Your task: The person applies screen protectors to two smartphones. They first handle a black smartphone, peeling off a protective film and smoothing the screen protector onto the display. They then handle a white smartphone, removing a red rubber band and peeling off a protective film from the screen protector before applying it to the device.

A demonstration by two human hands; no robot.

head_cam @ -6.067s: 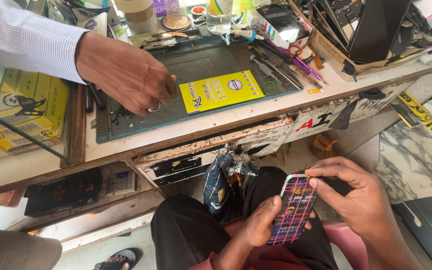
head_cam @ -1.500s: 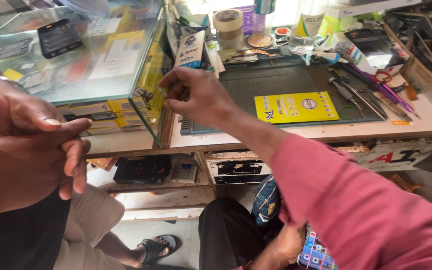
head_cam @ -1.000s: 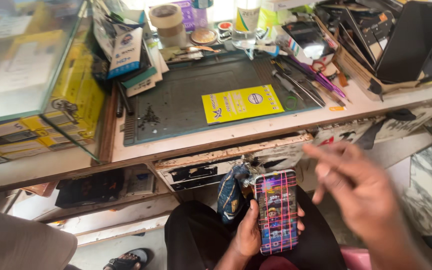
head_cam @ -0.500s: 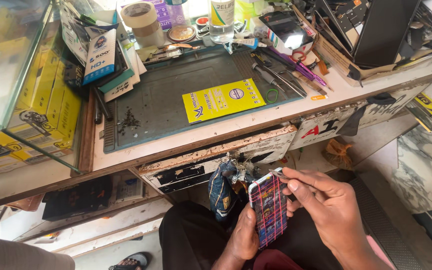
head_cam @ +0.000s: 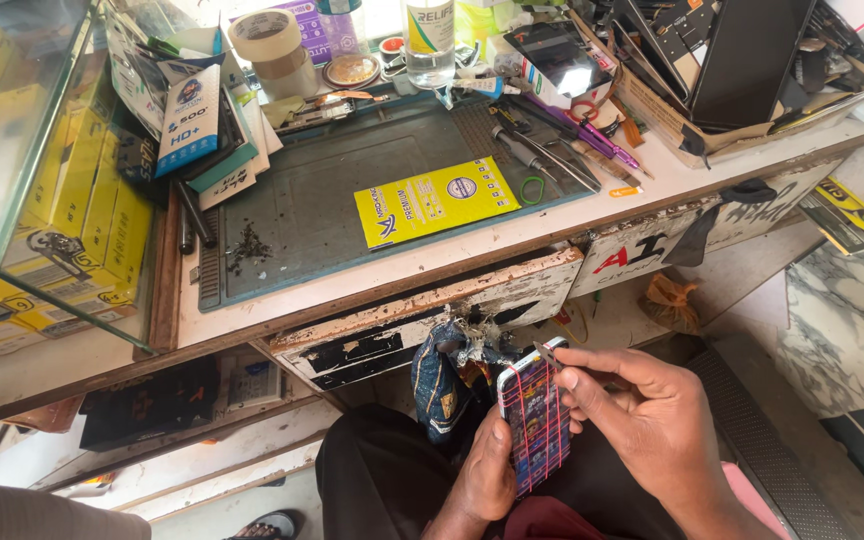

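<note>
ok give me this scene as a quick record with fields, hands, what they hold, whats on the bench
left hand: holds the phone from below, over the lap
right hand: pinches a small thin piece at the phone's top edge
phone: tilted, wrapped in red bands
bench: dark work mat with a yellow packet lying flat on it
tools: screwdrivers and tweezers at the mat's right side
back of bench: tape roll, clear bottle
left side: glass case with yellow boxes inside
under bench: blue cloth hanging by the drawer
</note>
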